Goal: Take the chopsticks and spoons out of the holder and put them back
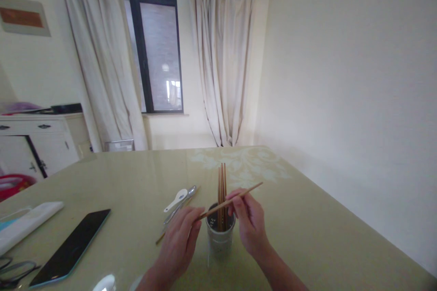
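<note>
A wooden chopstick (218, 207) slants across the front of a grey cup (220, 240). Its upper right part is pinched by my right hand (251, 223), which is closed beside the cup's rim. At the lower left end, the fingertips of my left hand (180, 237) close on the same chopstick. Several upright chopsticks (221, 182) stand in the cup, which has small holes near its rim. Just beyond my left hand lie a white spoon (176, 200), a metal spoon (191, 191) and a thin brownish stick (160, 239), partly hidden by the hand.
On the table (307, 227), a dark-screened phone or tablet (73, 245) and a white flat object (34, 223) lie at left, near eyeglasses (17, 270). A white rounded object (104, 283) is at the front edge. A wall (358, 100) borders the right side.
</note>
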`<action>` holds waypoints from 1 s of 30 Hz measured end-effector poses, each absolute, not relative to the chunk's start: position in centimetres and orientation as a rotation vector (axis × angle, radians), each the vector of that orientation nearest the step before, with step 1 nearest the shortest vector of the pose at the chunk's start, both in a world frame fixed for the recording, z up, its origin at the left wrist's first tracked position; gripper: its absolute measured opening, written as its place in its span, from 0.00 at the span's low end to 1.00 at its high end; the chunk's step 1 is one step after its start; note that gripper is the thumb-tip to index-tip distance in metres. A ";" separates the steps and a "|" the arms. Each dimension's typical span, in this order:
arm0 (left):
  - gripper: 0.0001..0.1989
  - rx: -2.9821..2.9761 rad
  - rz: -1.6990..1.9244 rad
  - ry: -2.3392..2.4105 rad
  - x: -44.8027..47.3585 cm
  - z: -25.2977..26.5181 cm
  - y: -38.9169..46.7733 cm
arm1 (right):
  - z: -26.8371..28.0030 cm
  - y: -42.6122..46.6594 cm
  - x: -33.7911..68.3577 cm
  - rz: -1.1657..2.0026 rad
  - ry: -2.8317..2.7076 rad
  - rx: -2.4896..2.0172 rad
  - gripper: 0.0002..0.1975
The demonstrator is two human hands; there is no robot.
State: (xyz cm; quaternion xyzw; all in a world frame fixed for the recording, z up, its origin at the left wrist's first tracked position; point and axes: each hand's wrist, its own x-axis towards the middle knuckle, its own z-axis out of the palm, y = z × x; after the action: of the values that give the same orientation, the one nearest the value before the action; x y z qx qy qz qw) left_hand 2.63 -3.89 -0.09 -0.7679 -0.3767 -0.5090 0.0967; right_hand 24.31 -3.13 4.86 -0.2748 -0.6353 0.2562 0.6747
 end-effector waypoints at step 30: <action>0.14 -2.206 -1.470 -1.862 1.9 -0.3 -2.1 | 5.0 -1.8 25.1 0.342 -1.374 -0.985 0.14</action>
State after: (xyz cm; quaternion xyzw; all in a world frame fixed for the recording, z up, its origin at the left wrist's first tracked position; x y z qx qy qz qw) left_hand 1.92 -2.07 -0.30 -0.6802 -0.5740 -0.4532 -0.0491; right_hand 25.11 -1.80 5.03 -0.4336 -0.6051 0.1507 0.6505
